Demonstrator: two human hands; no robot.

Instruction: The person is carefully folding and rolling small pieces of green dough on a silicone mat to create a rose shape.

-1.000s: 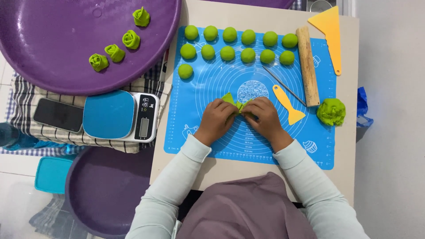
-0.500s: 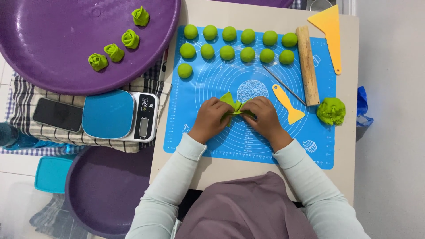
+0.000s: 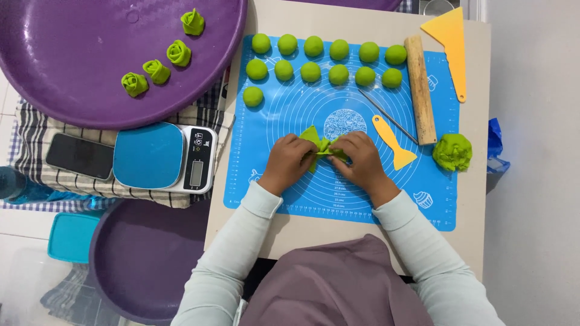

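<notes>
Both hands, left hand (image 3: 289,162) and right hand (image 3: 360,160), pinch a flat green dough piece (image 3: 319,145) at mid blue silicone mat (image 3: 338,199), gathering its folds; green dough balls (image 3: 329,59) line the mat's far edge.

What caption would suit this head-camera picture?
Both hands, left hand and right hand, pinch folded green dough on a blue mat.

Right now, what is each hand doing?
Left hand: fingers closed, pinching the flat green folded dough piece.
Right hand: fingers closed on the same dough piece from the other side.
</notes>
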